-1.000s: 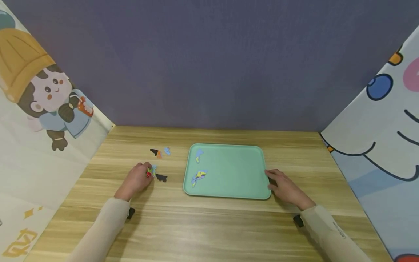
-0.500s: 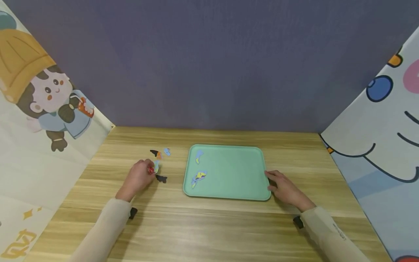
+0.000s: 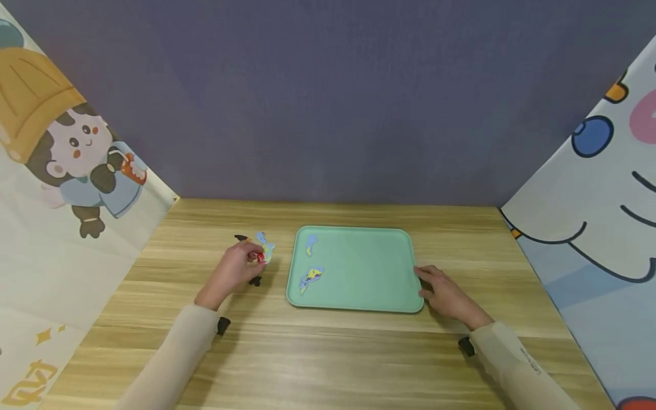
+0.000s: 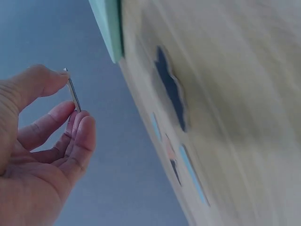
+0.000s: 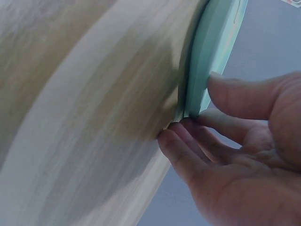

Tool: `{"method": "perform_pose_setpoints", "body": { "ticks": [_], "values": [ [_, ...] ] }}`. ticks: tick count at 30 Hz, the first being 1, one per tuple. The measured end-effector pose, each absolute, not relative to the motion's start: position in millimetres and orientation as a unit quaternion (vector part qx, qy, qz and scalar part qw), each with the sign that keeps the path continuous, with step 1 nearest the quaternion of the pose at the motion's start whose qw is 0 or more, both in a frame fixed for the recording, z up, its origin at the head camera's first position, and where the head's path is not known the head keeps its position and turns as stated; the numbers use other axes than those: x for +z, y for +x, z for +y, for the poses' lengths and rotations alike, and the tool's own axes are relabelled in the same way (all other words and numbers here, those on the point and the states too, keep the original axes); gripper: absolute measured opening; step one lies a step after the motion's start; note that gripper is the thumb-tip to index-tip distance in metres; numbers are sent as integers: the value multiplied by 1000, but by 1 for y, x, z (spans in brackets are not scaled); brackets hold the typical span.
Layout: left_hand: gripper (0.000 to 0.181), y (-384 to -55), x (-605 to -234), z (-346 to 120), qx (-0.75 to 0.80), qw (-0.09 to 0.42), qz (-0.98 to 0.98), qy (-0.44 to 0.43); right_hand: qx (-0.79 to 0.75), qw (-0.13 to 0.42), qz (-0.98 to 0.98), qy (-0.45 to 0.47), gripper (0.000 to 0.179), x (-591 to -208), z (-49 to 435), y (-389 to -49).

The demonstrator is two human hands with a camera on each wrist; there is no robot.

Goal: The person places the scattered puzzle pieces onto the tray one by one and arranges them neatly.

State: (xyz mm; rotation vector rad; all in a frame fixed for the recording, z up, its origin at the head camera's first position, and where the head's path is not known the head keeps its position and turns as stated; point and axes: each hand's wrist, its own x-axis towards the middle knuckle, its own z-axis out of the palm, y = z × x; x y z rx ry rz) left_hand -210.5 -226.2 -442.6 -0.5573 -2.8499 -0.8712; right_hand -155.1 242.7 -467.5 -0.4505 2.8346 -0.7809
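Observation:
My left hand [image 3: 233,267] pinches a thin, flat multicoloured piece [image 3: 269,250] with red, green and light blue on it, held above the table left of the green tray. Edge-on in the left wrist view, the piece [image 4: 73,92] stands between thumb and fingertips. Beneath that hand lie a black piece [image 4: 171,89], an orange-and-black piece [image 3: 241,237] and a light blue piece [image 3: 261,236], partly covered in the head view. At the right rim of the tray [image 3: 369,267] my right hand [image 3: 450,296] touches with thumb and fingertips, its fingers relaxed.
Two flat pieces lie in the tray's left part: a blue-and-yellow piece [image 3: 311,245] at the back and a yellow-and-blue piece [image 3: 311,278] nearer the front. Behind the wooden table [image 3: 338,359] rises a dark wall [image 3: 328,102]; printed panels flank both sides.
My left hand has lifted the multicoloured piece and moved right toward the tray, now partly covering the black and orange-and-black pieces. The right hand and the tray have stayed put.

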Motion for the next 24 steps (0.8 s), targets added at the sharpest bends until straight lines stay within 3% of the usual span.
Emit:
{"method": "perform_pose_setpoints", "body": {
  "ticks": [10,24],
  "values": [
    [25,-221,-437,-193,-314,60,-923,-214,-258,86,950,-154,51,-465,243,-154],
    [19,-213,-446,-140,-289,9,-925,-246,-261,78,949,-156,51,-469,246,-155]
  ]
}}
